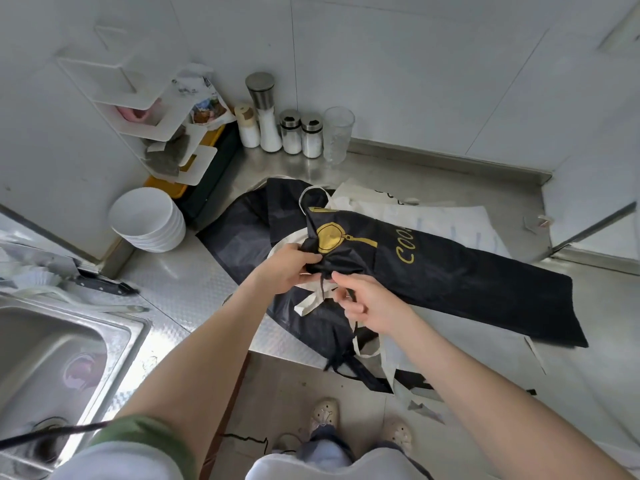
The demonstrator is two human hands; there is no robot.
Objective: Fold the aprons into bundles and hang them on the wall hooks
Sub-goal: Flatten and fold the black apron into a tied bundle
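A black apron point(450, 271) with a gold pan print lies folded into a long strip across the steel counter point(194, 289). My left hand point(289, 266) grips its bunched top end. My right hand point(363, 303) pinches a thin black strap point(322, 284) just below that end. Another black apron point(239, 233) lies spread beneath, with cream straps point(311, 303) showing. A white apron point(446, 220) lies behind the strip. No wall hooks are in view.
A stack of white bowls point(147, 220) stands left of the aprons. Salt jars and shakers point(280, 129) and a clear cup point(337, 133) line the back wall. A white corner shelf point(138, 105) hangs at left. A sink point(52, 358) and a knife point(104, 285) are at near left.
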